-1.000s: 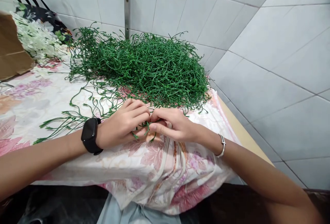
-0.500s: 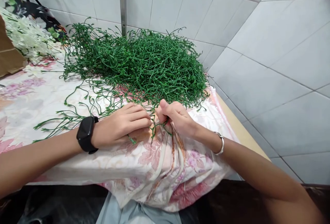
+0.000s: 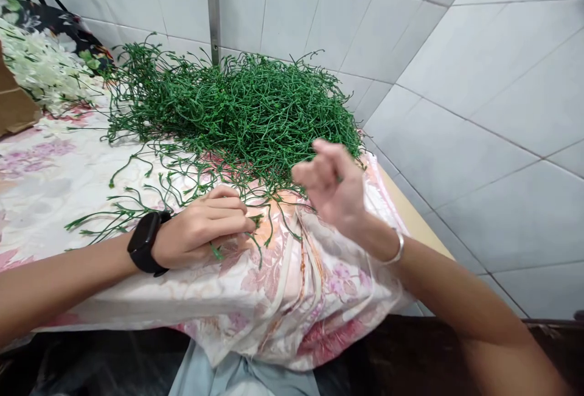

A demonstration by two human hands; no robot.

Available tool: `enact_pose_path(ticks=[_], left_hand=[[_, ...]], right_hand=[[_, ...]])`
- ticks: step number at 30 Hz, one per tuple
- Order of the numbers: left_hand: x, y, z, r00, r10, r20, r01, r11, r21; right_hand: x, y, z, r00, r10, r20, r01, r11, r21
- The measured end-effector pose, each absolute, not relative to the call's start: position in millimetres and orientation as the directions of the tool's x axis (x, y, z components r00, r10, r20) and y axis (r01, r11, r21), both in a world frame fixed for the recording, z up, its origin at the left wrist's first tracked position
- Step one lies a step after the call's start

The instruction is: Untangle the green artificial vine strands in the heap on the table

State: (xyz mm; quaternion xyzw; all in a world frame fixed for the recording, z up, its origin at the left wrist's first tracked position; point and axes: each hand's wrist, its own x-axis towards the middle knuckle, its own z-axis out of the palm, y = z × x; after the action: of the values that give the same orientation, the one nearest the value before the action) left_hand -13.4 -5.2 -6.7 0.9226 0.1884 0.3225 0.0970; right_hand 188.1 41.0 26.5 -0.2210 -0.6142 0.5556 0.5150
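Observation:
Thin green artificial flower stems with small budlike tips form a big tangled pile (image 3: pixel 269 110) at the back of the table. My left hand (image 3: pixel 207 222), with a black watch on its wrist, rests on the tablecloth. Its fingers curl closed over a green stem (image 3: pixel 216 251) whose end pokes out below the palm. A few loose stems (image 3: pixel 269 225) lie just right of those fingertips. My right hand (image 3: pixel 331 183), wearing a silver bracelet, is raised in front of the pile's right end. Motion blurs its curled fingers, and no stem shows in them.
White artificial blossoms (image 3: pixel 45 67) are heaped at the far left, beside a brown cardboard piece (image 3: pixel 16 104). A floral tablecloth (image 3: pixel 59 189) covers the table and bunches at the front edge. Tiled walls (image 3: pixel 479 110) stand behind and to the right; a metal strip (image 3: pixel 213 22) is fixed there.
My right hand has come up off the cloth and moved right, away from my left hand. Stems that lay between the hands now show more fully. My left hand has shifted slightly left.

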Motion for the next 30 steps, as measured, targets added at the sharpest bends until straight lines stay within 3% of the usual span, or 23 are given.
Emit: enact_pose_path(ticks=[3, 5, 9, 11, 14, 18, 30], left_hand=[[-16, -2, -11, 0.641, 0.472, 0.605, 0.333, -0.881, 0.336], [-16, 1, -11, 0.601, 0.525, 0.603, 0.39, -0.851, 0.352], [-13, 4, -9, 0.51, 0.572, 0.643, 0.486, -0.808, 0.333], [-12, 4, -7, 0.478, 0.571, 0.667, 0.492, -0.803, 0.336], [-12, 3, -5, 0.457, 0.522, 0.72, 0.438, -0.837, 0.328], [-13, 3, -5, 0.445, 0.481, 0.756, 0.423, -0.856, 0.296], [-15, 4, -4, 0.33, 0.625, 0.708, 0.535, -0.742, 0.405]], right_hand=[[201, 64, 32, -0.215, 0.818, 0.534, -0.144, 0.515, -0.845], [203, 73, 29, -0.291, 0.771, 0.566, 0.079, 0.609, -0.789], [196, 67, 18, -0.541, 0.62, 0.568, 0.45, 0.784, -0.428], [192, 58, 17, -0.612, 0.546, 0.573, 0.484, 0.831, -0.275], [187, 45, 17, -0.717, 0.422, 0.555, 0.401, 0.901, -0.167], [181, 35, 12, -0.75, 0.357, 0.557, 0.352, 0.928, -0.121], [183, 36, 17, -0.549, 0.525, 0.65, 0.455, 0.84, -0.295]])
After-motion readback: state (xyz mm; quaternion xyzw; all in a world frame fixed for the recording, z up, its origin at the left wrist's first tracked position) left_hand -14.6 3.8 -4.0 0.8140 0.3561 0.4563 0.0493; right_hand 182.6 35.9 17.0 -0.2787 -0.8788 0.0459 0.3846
